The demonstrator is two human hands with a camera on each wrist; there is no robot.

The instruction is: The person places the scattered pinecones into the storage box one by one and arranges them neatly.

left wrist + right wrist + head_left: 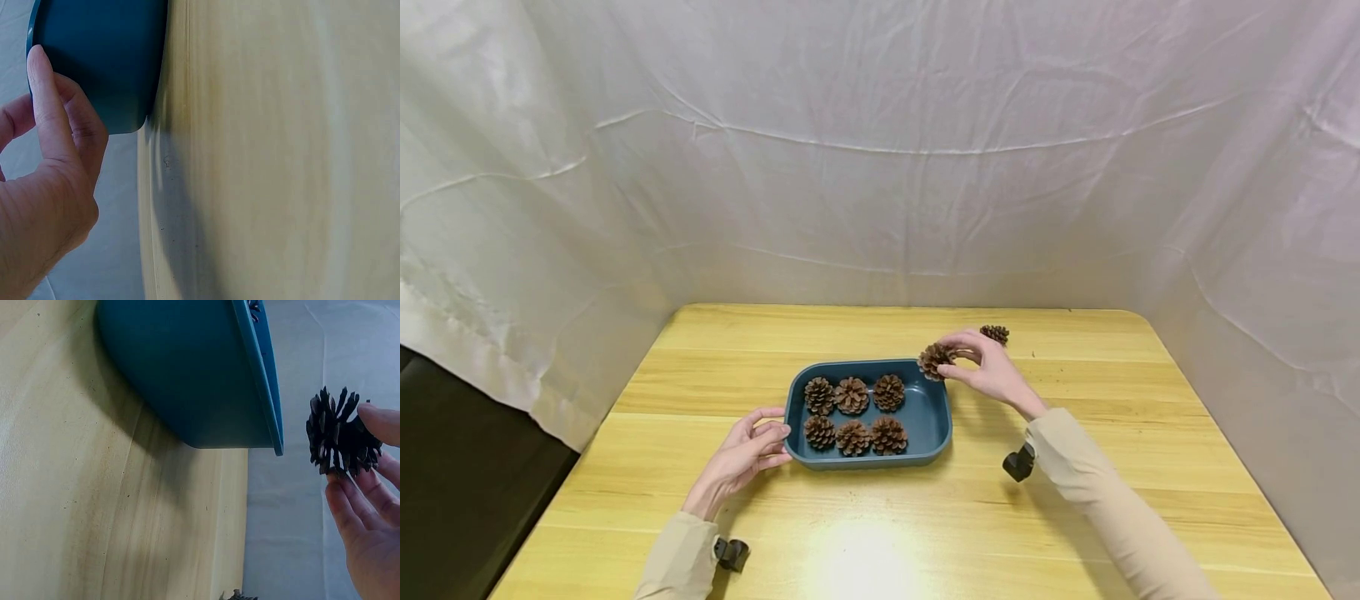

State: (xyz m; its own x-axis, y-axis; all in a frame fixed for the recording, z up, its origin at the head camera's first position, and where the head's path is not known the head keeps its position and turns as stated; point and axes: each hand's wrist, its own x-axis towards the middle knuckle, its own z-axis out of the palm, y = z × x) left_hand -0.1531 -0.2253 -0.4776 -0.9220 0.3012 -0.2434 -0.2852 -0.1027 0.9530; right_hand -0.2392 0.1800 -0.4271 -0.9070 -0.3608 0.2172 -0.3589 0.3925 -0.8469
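Observation:
My right hand (988,367) holds a brown pine cone (936,361) between thumb and fingers, above the back right corner of a dark blue tray (932,425). The right wrist view shows this pine cone (340,434) beside the rim, apart from it. At the tray's left end, my left hand (748,450) grips the rim and side wall, its thumb (44,81) on the rim in the left wrist view. Several pine cones (852,396) lie in two rows in the tray's left and middle part; its right part shows bare floor.
Another pine cone (995,334) lies on the wooden table (1000,533), behind my right hand. Pale cloth (910,208) hangs along the table's back and sides. A black surface (460,475) shows at the far left.

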